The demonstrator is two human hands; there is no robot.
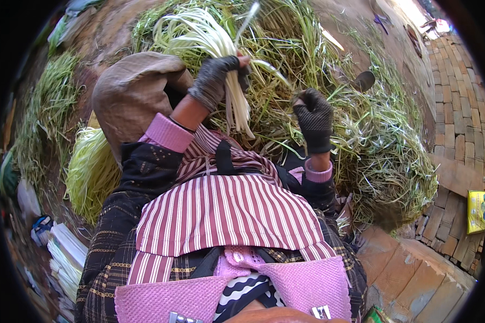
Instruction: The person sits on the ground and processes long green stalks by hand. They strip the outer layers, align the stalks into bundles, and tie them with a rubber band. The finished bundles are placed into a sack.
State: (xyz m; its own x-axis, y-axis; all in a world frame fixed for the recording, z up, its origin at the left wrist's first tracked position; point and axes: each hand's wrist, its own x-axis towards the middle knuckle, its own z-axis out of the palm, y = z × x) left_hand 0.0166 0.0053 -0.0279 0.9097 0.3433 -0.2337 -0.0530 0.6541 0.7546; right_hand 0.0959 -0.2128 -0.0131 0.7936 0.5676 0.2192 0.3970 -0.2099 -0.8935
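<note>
My left hand point(218, 80), in a dark fingerless glove, grips a bunch of long pale stalks point(214, 36). The leafy yellow-green ends fan out above the fist, and the white ends hang below it. To its right, my right hand point(313, 117) is raised in a similar glove with its fingers curled; whether something thin lies in them cannot be told. Behind and below both hands spreads a large heap of green and straw-coloured stalks and leaves point(283, 52). A loose pale stalk point(273, 72) slants between the hands.
A yellow-green bundle point(91, 173) lies at the left, beside a brown cloth point(133, 97) over the knee. White stalks point(66, 266) lie lower left, and more greens point(44, 105) lie upper left. Brick paving point(456, 89) and a yellow packet point(477, 212) are at the right.
</note>
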